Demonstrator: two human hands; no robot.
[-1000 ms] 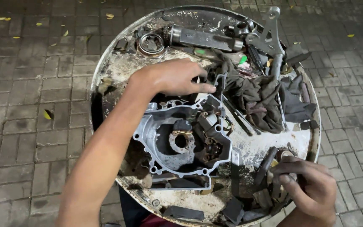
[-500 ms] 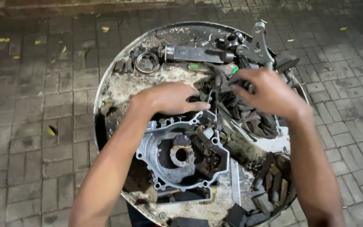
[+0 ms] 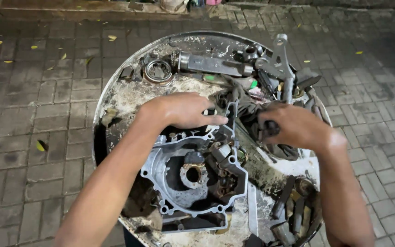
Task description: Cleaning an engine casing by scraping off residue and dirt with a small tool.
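Dim night scene, harsh light from above, glare on metal, dark corners, slight motion blur

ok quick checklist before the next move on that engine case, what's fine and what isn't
1. Left hand steadies the engine case: ok, it rests flat on the case's upper edge.
2. Right hand has a sure hold: cannot tell, its fingers curl around something dark beside the dark rag, but the thing itself is hidden.
3. Case sits flat on the round metal tray: ok, it lies level, open side up.
4. Room around the case: not ok, loose tools and greasy parts crowd the right and lower side.
5. Tray surface clean: not ok, grime and residue cover it.
6. Bearing ring out of the way: ok, it lies apart at the top left.
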